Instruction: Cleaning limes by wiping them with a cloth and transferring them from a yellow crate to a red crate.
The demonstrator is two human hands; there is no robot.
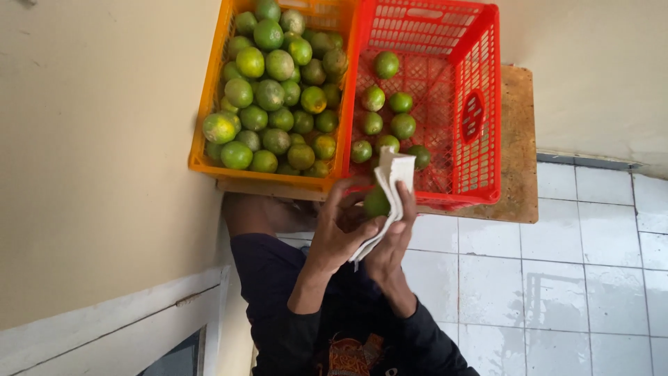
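Crates (480, 111) of limes (278, 90) beyond hands (369, 233)

One cam only, head-worn, looking steeply down over the person's chest and arms. Close in: hands (369, 233) sit mid-frame, near the lens. View faces fwd onto the orange crate (209, 163) and red crate (487, 104) on a worktop (518, 174) by the wall; tiled floor (557, 278) fills the right. No 2nd view to overlap.

Green limes (278, 97) fill an orange crate (202, 150) beside a red crate (473, 111); the cloth (395, 174) is white.
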